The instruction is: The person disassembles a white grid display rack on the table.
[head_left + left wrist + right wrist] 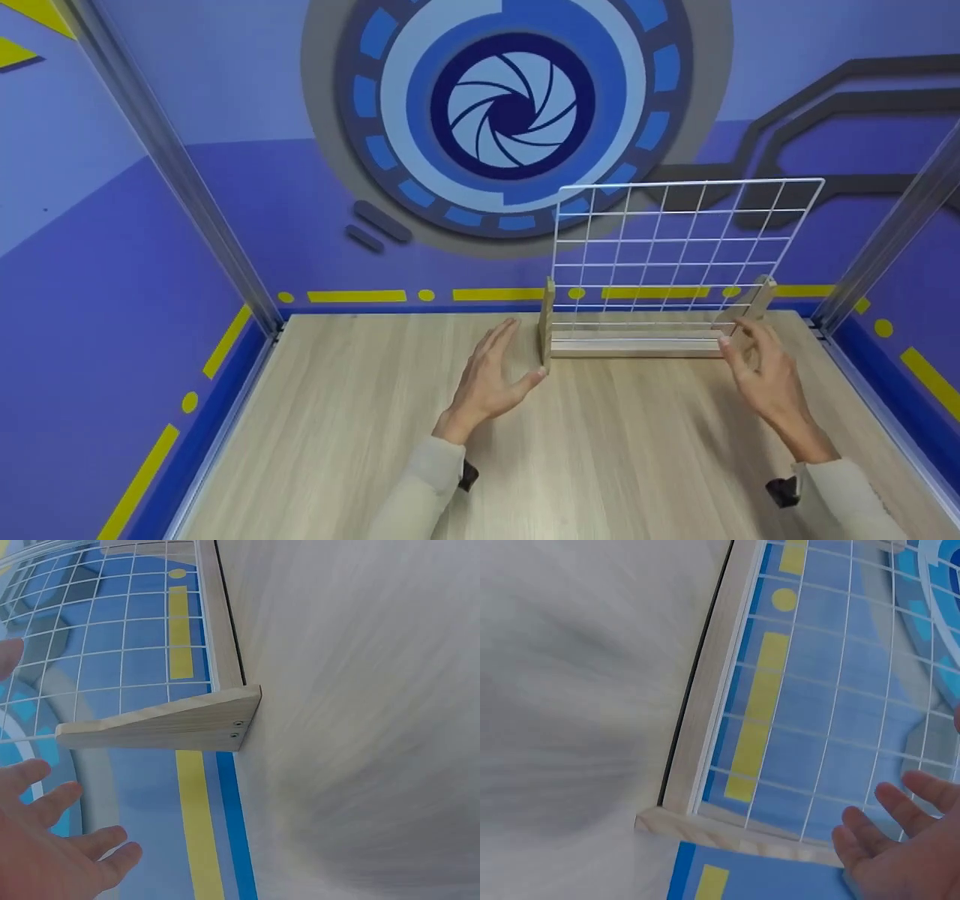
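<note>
A white wire grid [650,240] stands in a pale wooden frame at the back right of the table, leaning slightly. Its left wooden side piece [547,322] tapers upward and shows two screws in the left wrist view. A wooden bar [637,350] runs along the bottom to the right side piece [763,298]. Beside the left side piece is my left hand [487,379], fingers extended and thumb tip right at its lower edge. My right hand [769,375] is at the right end, fingers loosely bent and apart, overlapping the frame in the head view. Both hands hold nothing.
The wood-grain table [360,450] ends at a blue printed back wall [247,210]. Metal corner posts [180,165] rise at both sides, and side walls flank the table. Dark wrist devices [469,475] sit at both sleeve cuffs.
</note>
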A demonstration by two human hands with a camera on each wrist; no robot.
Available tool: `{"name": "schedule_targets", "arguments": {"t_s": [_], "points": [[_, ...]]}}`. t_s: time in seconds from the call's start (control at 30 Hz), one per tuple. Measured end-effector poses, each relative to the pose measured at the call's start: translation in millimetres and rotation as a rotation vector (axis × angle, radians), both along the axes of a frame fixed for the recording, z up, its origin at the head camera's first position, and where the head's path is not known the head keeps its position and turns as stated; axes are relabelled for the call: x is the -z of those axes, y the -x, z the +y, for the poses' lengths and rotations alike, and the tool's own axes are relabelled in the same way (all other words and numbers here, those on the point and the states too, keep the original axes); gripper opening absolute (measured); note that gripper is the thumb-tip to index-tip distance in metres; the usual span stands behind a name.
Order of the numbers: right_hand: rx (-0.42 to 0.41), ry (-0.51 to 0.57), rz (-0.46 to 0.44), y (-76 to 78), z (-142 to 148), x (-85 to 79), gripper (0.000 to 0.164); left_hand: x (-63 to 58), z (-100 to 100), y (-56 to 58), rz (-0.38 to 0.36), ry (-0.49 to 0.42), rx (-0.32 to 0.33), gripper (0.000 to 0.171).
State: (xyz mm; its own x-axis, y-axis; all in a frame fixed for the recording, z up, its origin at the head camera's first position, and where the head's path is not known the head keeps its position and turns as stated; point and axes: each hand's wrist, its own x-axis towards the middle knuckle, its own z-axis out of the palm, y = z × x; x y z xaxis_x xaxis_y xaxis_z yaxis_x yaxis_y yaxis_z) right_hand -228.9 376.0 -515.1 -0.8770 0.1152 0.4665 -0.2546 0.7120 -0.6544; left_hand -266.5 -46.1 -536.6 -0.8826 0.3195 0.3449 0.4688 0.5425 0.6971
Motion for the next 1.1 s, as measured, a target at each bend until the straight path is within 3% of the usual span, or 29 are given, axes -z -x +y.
{"name": "schedule_targets", "arguments": {"t_s": [0.23, 0.57, 0.8, 0.93, 1.1], "points": [[0.099, 0.048, 0.039, 13.9, 20, -10.8, 0.047, -15.6, 11, 24.6, -0.099, -0.075, 0.021, 0.085], [0.243, 0.118, -0.039, 37.4, 43, -19.0, 0.049, -27.5, 29, 55.6, -0.199, -0.105, -0.015, 0.081], [0.239, 0.169, -0.175, 56.6, 54, -24.5, 0.056, -30.5, 39, 67.5, -0.299, -0.128, -0.057, 0.083], [0.214, 0.303, -0.247, 64.1, 57, -25.4, 0.058, -31.1, 47, 73.0, -0.337, -0.151, -0.057, 0.081], [0.119, 0.494, -0.314, 68.1, 64, -20.2, 0.057, -26.8, 57, 79.1, -0.356, -0.188, -0.055, 0.077]]}}
